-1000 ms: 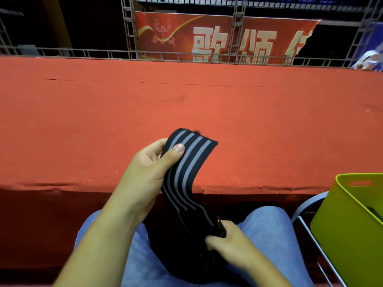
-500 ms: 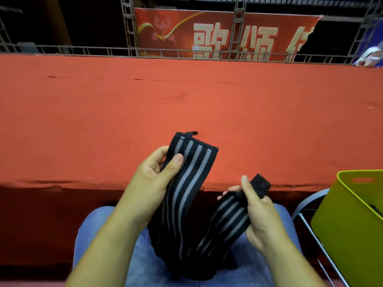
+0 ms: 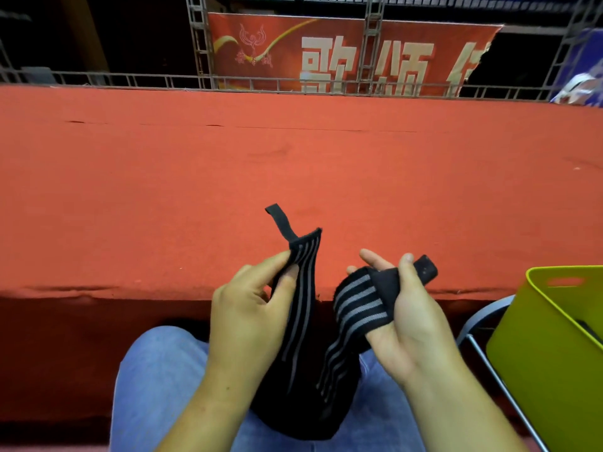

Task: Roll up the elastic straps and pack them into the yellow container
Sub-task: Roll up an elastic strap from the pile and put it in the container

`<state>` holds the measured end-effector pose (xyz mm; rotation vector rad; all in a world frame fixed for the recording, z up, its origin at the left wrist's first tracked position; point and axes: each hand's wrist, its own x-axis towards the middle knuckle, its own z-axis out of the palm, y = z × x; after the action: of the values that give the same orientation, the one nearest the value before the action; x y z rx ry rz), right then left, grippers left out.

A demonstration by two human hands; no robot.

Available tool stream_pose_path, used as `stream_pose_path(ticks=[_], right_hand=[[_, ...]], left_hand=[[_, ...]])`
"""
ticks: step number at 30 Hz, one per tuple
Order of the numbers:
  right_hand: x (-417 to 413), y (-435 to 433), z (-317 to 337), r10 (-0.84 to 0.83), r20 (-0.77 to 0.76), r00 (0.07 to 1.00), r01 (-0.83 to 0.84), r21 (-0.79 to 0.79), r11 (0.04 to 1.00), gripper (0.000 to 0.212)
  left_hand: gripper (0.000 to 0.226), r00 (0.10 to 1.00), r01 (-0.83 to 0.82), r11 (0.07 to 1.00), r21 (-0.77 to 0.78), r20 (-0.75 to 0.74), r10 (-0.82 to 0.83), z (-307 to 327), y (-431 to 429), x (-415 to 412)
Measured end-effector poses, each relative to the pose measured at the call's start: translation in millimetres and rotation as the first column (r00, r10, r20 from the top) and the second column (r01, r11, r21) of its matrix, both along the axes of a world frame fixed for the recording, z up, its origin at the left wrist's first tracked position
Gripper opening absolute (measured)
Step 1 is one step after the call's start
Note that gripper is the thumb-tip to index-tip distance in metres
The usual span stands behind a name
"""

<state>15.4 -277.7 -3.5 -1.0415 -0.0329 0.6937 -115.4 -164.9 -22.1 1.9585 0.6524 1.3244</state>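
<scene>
A black elastic strap with grey stripes [image 3: 303, 308] hangs in a loop over my lap. My left hand [image 3: 248, 318] pinches one end of it between thumb and fingers, and a thin black loop sticks up from that end. My right hand [image 3: 401, 321] holds the other end, which lies across its fingers with the thumb pressed on a black pad at the tip. The yellow container [image 3: 548, 360] stands at the lower right, apart from both hands; something dark shows inside it.
A wide red-carpeted platform [image 3: 293, 164] runs in front of my knees. Metal truss and a red banner [image 3: 346, 57] stand behind it. The container rests on a metal-framed chair [image 3: 479, 321] to my right.
My right hand rose from my lap with the strap's other end and laid it across its fingers. The left hand turned its end edge-on, and the thin loop now shows.
</scene>
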Motion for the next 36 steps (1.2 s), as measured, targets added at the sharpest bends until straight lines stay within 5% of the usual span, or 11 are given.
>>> stream_pose_path(ticks=[3, 8, 18, 25, 31, 36], right_hand=[[-3, 3, 1, -0.006, -0.077, 0.997, 0.01, 0.042, 0.999, 0.061], [-14, 8, 2, 0.044, -0.149, 0.988, -0.022, 0.148, 0.989, 0.061], [-14, -3, 7, 0.13, -0.127, 0.983, -0.111, 0.144, 0.983, 0.054], [-13, -6, 8, 0.145, -0.07, 0.987, -0.138, 0.098, 0.986, 0.053], [-13, -5, 8, 0.12, -0.025, 0.992, -0.12, 0.008, 0.993, 0.047], [-10, -6, 9, 0.061, -0.024, 0.998, -0.061, -0.014, 0.998, 0.046]], left_hand=[[0.038, 0.998, 0.038, 0.985, 0.167, -0.046, -0.03, -8, -5, 5], [0.047, 0.98, 0.185, 0.972, 0.143, -0.107, -0.17, -17, -25, 14], [0.026, 0.941, 0.307, 0.946, -0.103, -0.112, -0.318, -14, -28, 12], [0.067, 0.945, 0.302, 0.892, -0.337, -0.018, -0.327, -10, -22, 11], [0.019, 0.946, 0.308, 0.89, -0.337, 0.014, -0.322, -9, -17, 8], [0.008, 0.898, 0.431, 0.869, -0.242, 0.025, -0.439, -7, -6, 1]])
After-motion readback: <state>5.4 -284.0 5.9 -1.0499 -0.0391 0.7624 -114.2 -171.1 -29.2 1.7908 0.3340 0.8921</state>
